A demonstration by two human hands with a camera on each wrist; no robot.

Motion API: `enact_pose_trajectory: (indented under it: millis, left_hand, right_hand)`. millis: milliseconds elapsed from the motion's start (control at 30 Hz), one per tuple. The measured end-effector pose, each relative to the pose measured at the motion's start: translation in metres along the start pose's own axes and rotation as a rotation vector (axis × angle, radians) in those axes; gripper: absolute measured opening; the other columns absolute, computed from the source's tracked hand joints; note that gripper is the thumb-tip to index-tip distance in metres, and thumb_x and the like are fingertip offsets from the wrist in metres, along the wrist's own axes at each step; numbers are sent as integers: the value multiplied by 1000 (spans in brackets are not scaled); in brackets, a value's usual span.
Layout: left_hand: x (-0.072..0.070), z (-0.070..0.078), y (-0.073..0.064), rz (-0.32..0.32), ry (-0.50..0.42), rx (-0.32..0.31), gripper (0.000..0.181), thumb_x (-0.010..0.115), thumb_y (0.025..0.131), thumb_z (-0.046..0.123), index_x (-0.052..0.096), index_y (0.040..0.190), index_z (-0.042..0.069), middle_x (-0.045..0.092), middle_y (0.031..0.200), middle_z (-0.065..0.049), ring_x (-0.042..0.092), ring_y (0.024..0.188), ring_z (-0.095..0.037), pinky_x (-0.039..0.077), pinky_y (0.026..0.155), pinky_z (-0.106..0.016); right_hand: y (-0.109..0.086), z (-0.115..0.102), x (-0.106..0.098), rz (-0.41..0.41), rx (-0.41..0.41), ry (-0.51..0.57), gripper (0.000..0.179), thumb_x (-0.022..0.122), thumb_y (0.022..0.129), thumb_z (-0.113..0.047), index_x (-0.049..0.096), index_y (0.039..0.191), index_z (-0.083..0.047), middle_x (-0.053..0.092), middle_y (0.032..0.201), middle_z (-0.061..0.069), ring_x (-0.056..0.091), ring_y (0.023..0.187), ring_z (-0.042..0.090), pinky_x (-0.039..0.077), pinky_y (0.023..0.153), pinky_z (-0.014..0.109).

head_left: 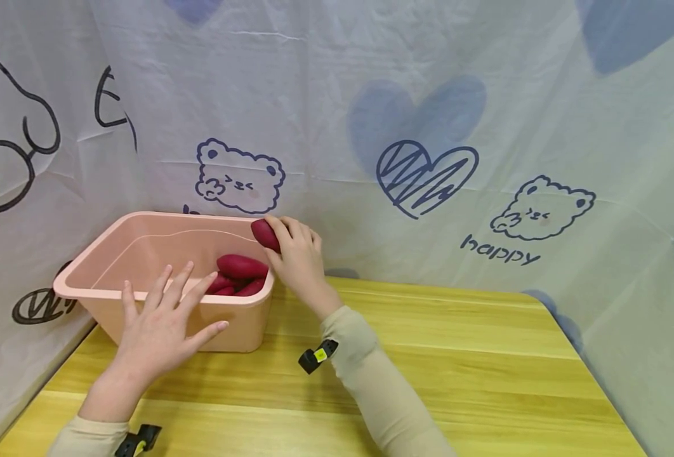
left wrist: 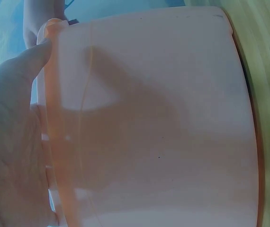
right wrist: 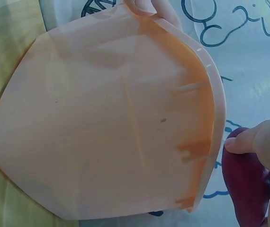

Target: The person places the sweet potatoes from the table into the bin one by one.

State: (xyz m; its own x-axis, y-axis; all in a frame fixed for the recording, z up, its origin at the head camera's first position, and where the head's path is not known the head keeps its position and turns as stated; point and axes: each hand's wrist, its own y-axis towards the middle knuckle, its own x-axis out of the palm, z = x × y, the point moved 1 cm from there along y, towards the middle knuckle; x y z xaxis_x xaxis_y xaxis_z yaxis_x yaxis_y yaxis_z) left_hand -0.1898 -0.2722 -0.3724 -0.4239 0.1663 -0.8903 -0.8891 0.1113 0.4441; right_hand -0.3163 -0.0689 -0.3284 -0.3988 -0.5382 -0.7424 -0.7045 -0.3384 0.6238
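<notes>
A pink plastic bin (head_left: pixel 240 331) stands on the left of the table, with several dark red sweet potatoes (head_left: pixel 242 266) heaped at its right end. My right hand (head_left: pixel 301 259) grips another sweet potato (head_left: pixel 265 234) above the bin's right back corner. In the right wrist view, the thumb presses on that sweet potato (right wrist: pixel 245 182), just outside the bin's rim. My left hand (head_left: pixel 161 325) lies over the near rim, fingers straight and spread. In the left wrist view, its thumb reaches the rim beside the bin's wall (left wrist: pixel 173 118).
The wooden table (head_left: pixel 457 362) stretches to the right of the bin. A pale cloth (head_left: pixel 325 127) with hearts and bear drawings hangs behind and along the left side. Black straps (head_left: pixel 318 356) sit on both wrists.
</notes>
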Motion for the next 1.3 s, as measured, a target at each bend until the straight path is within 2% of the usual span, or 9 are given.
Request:
enact_pose_trajectory:
  millis: [533,833,1033,1300]
  left_hand:
    - [2,-1,0,-9,-1,0,78,55,85,69,31,151,36,26,161,-10,13,150,-37,-13,110,-74]
    - [1,-2,1,-5,1,-11,78,56,84,69,33,150,35,27,161,-10,15,149,-37,-12,110,-74]
    - [1,-2,1,-15,6,-9,78,54,85,70,30,151,36,23,162,-9,13,150,-37,-15,110,-73]
    - [3,-2,1,-7,19,-17,78,55,84,71,34,149,36,24,162,-8,17,149,-36,-17,112,-69]
  right_hand:
    - [13,-17,10,-47,-50,-21,53,65,93,-32,47,143,-27,55,135,2,50,125,20,39,107,45]
    - [18,-31,20,-83,-127,-70,53,64,93,-35,46,142,-27,56,134,-1,51,125,17,39,108,46]
    - [18,-37,28,-103,-179,-84,53,64,93,-39,47,142,-27,56,135,-3,50,126,15,35,109,43]
    - [17,-36,35,-216,-189,-16,52,63,94,-35,46,143,-28,52,139,-2,48,129,18,35,111,51]
